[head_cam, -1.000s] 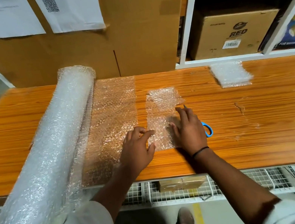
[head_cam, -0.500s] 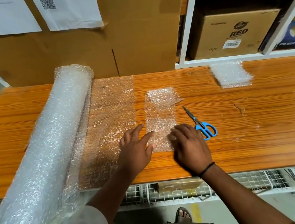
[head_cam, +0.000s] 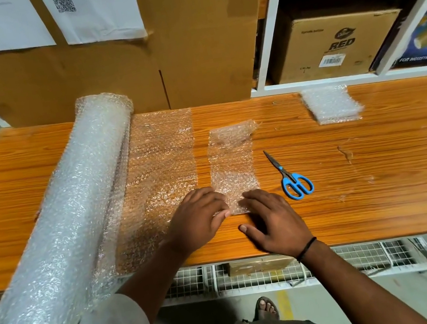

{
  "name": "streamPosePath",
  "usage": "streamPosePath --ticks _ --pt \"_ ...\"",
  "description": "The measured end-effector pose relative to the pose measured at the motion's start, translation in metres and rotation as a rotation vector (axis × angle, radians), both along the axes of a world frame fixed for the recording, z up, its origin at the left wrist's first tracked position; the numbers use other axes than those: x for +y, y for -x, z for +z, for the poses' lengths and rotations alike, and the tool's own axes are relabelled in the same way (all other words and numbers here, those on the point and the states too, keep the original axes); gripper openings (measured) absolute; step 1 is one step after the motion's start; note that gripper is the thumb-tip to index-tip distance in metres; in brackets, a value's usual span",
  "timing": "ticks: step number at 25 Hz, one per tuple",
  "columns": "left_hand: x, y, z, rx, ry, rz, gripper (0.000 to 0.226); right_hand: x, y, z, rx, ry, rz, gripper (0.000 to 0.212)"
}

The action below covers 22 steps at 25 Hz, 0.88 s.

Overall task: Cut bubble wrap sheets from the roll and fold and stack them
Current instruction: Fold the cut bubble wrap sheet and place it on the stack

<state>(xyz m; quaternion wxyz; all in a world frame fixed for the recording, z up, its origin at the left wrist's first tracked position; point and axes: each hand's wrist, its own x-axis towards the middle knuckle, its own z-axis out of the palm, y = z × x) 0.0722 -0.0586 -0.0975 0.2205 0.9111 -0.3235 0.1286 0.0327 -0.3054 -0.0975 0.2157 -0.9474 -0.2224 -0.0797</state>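
A thick bubble wrap roll (head_cam: 71, 204) lies along the left of the wooden table (head_cam: 382, 189), with its loose end (head_cam: 162, 170) spread flat beside it. A narrow cut strip (head_cam: 232, 164) lies just right of that, its far end curled up. My left hand (head_cam: 199, 218) has its fingers curled and pinches the strip's near left corner against the thumb. My right hand (head_cam: 271, 220) rests its fingertips flat on the strip's near end, thumb apart on the bare wood. Blue-handled scissors (head_cam: 292, 179) lie shut, right of the strip. A folded stack (head_cam: 330, 104) sits at the far right.
Cardboard panels with taped papers (head_cam: 94, 11) stand behind the table. A white shelf (head_cam: 268, 23) with a brown box (head_cam: 334, 46) is at the back right. A wire rack (head_cam: 254, 271) runs under the table's near edge.
My right hand has drawn back from over the scissors, uncovering them, and now rests at the strip's near end. My left hand has curled onto the strip's near left corner.
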Motion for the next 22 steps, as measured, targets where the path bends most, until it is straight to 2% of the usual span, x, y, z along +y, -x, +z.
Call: streamPosePath --ticks 4,7,10,12,14,16,18,22 --pt "-0.008 0.007 0.016 0.15 0.177 -0.02 0.022 -0.007 -0.003 0.001 -0.044 -0.054 -0.007 0.033" --pt "-0.005 0.003 0.026 0.296 0.201 -0.057 0.049 -0.009 -0.003 0.012 0.033 -0.221 -0.088 0.026" --pt "-0.004 -0.011 0.029 0.389 0.118 -0.015 0.07 -0.015 -0.009 0.025 0.065 -0.339 -0.139 0.02" --pt "-0.006 -0.018 0.028 0.42 0.065 0.071 0.062 -0.018 -0.017 0.033 0.111 -0.423 -0.147 0.018" --pt "-0.01 -0.022 0.025 0.412 0.109 0.133 0.037 -0.019 -0.03 0.036 0.143 -0.473 -0.174 0.013" --pt "-0.014 -0.021 0.026 0.438 0.173 0.159 0.034 -0.019 -0.047 0.037 0.148 -0.481 -0.197 0.01" --pt "-0.019 -0.019 0.029 0.516 0.246 0.192 0.057 -0.018 -0.065 0.036 0.153 -0.48 -0.197 0.009" --pt "-0.027 -0.014 0.034 0.61 0.362 0.29 0.083 -0.008 -0.098 0.042 0.146 -0.422 -0.194 0.014"
